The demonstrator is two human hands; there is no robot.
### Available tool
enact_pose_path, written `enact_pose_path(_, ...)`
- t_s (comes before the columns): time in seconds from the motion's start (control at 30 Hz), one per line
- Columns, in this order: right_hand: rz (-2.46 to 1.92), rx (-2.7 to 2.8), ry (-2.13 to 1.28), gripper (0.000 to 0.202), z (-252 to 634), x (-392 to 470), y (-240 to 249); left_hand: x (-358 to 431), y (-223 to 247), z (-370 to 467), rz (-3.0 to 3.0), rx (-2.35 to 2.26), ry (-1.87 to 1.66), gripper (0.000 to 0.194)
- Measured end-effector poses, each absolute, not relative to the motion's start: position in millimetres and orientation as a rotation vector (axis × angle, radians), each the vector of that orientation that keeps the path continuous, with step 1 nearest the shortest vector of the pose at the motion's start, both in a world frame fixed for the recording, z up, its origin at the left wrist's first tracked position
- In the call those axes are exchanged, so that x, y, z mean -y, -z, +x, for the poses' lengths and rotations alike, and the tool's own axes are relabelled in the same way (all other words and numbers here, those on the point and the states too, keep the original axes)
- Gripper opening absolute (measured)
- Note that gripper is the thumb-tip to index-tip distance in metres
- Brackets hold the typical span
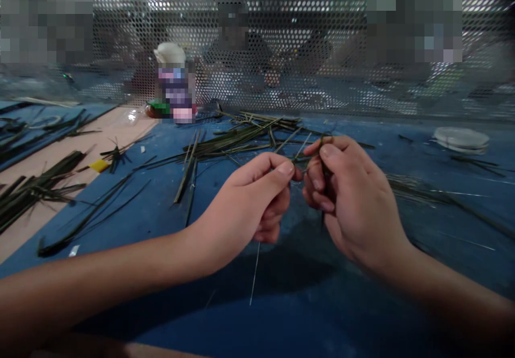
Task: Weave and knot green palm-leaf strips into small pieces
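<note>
Left forearm [116, 277] nearest; left hand [257, 197] pinched tight, apparently on a thin strand [254, 277] trailing below. Right hand [356, 197] nips dark green strip [321, 141], hands close, probably for fine control. Beyond, loose strips [237, 139] lie on blue table [341, 320], seemingly within reach.

The bare left forearm [120, 269] slants up from the lower left, the right forearm [446, 288] from the lower right. The left hand [253, 194] is thumb side up, its thumb [276, 176] pressed toward the bent index finger, the lower fingers [269, 223] curled. The right hand [356, 197], just beside it, pinches with thumb and index finger, the other fingers bent inward.
</note>
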State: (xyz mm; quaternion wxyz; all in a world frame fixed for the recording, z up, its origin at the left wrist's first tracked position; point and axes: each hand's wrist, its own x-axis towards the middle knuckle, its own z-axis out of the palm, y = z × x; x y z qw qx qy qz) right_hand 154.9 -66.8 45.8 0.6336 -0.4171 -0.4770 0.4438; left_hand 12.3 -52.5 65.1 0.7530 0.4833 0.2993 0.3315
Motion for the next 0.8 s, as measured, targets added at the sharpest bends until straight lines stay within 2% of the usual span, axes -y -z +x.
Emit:
enact_pose_path(0.13, -0.978, 1.165, -0.929, 0.017, 155.9, 69.1, -47.1, 57.9, -66.4, 9.3, 1.002, -0.658, -0.660, 0.016)
enact_pose_path(0.5, -0.938, 1.198, -0.994, 0.018, 160.9, 69.6, -43.8, 52.0, -60.7, 6.0, 0.997, -0.642, -0.620, 0.016)
enact_pose_path(0.8, -0.909, 1.082, -1.346, 0.019, 162.5, 63.6, -45.5, 42.0, -60.4, 0.6, 1.064, -0.630, -0.588, 0.015)
